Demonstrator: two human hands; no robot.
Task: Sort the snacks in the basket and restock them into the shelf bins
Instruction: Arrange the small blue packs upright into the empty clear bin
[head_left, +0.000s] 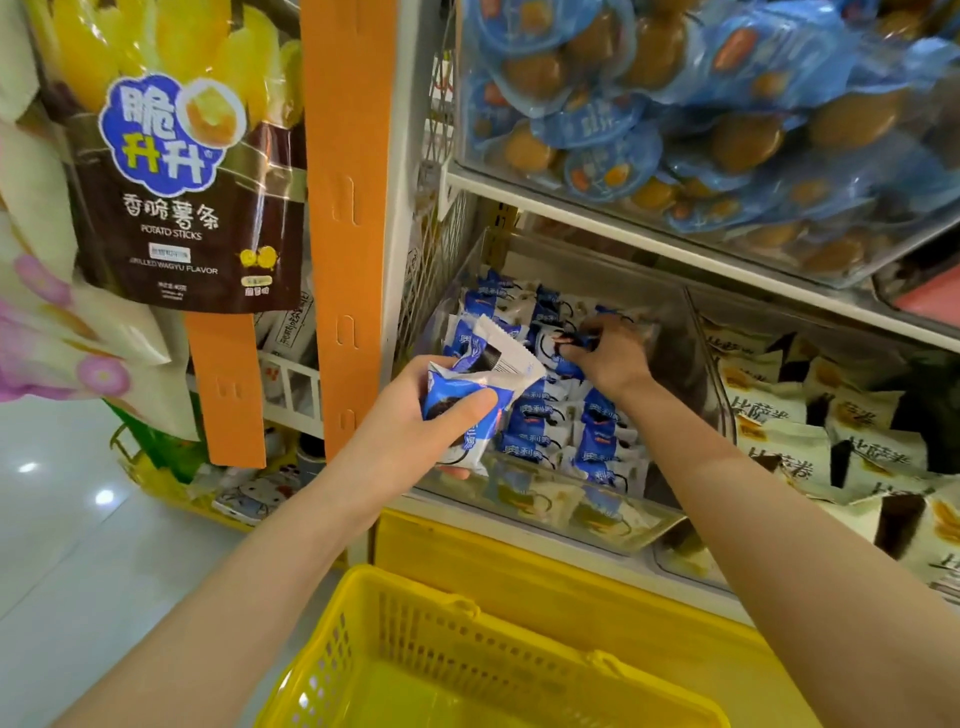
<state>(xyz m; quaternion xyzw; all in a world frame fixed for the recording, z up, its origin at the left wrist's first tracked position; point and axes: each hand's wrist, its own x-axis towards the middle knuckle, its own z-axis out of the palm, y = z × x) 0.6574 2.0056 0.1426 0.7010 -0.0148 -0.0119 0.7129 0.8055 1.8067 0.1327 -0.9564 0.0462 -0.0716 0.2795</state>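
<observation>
My left hand (415, 415) grips a bunch of blue-and-white cookie packets (470, 374) just in front of a clear shelf bin (519, 493). That bin holds several rows of the same blue-and-white packets (561, 426). My right hand (602, 353) reaches deep into the bin and pinches one small blue-and-white packet (576, 340) over the back rows. A yellow plastic basket (441, 649) sits below my arms; its visible inside looks bare.
A neighbouring bin at right holds white-and-black snack packets (810, 431). Above, a bin is full of blue egg packs (701, 114). A potato sticks bag (182, 182) hangs on an orange strip (343, 208) at left. White floor lies at lower left.
</observation>
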